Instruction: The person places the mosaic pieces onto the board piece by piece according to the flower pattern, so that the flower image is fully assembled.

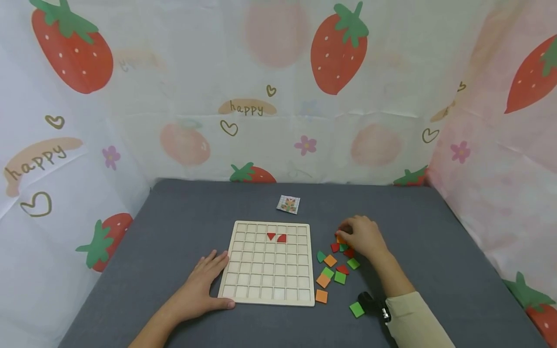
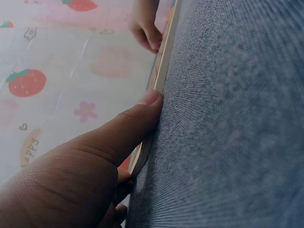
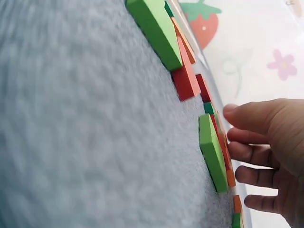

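Observation:
A pale wooden grid board point(image 1: 270, 270) lies on the dark grey table. Two red pieces sit in its upper cells: a red triangle point(image 1: 271, 236) and a red quarter-round piece point(image 1: 282, 238). My left hand point(image 1: 204, 285) rests at the board's lower left corner, fingers spread along the left side; its thumb point(image 2: 147, 102) touches the near edge. Over the far end of the loose tiles, my right hand point(image 1: 363, 237) reaches down, its fingers loosely bent close to an orange tile point(image 1: 341, 239). The right wrist view shows no piece between thumb and fingers point(image 3: 251, 175).
Several green, orange and red tiles point(image 1: 330, 261) are scattered right of the board. One green tile point(image 1: 357, 310) lies nearer, beside a black wrist strap point(image 1: 367, 302). A small patterned card point(image 1: 288, 204) lies beyond the board. Strawberry-print cloth point(image 1: 278, 135) encloses the table's back and sides.

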Available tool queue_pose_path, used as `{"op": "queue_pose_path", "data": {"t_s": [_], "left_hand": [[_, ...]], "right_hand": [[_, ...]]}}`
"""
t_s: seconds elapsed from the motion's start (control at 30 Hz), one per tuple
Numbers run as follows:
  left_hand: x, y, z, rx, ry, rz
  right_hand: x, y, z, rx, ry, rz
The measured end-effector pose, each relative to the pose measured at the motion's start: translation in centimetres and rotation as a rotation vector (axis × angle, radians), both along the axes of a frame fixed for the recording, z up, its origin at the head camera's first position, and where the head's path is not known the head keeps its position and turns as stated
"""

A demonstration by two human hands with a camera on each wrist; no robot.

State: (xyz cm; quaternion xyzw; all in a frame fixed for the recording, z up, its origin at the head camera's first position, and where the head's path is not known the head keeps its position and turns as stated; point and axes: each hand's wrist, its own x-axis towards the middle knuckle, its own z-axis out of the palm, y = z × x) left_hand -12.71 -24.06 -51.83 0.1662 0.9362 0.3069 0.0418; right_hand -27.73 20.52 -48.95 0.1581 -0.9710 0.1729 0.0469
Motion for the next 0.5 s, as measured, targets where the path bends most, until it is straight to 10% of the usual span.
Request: {"op": "queue_pose_path", "data": {"t_s": [0.5], "left_hand": [[0.1, 0.2, 0.2, -0.003, 0.013, -0.004]], "right_hand": [[0.5, -1.1, -0.3, -0.004, 0.005, -0.096]]}}
